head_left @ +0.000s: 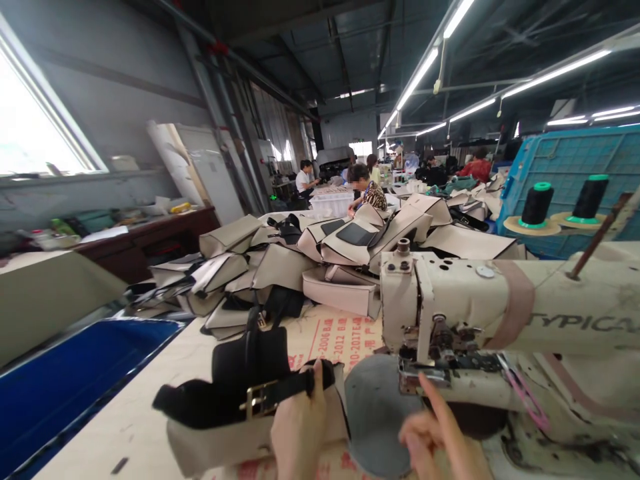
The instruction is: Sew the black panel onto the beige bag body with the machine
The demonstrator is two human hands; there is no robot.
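Head view: bare table [150, 363] separates the blue bin [75, 373] from the boxy beige-and-black bag [215, 440], whose buckled strap [290, 387] the left hand [301, 417] grasps. The right hand [434, 430], unladen, points an index finger beside the metal sewing machine [460, 287].

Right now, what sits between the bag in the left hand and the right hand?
A grey rounded plate lies between the bag in the left hand and the right hand, as the head view shows.
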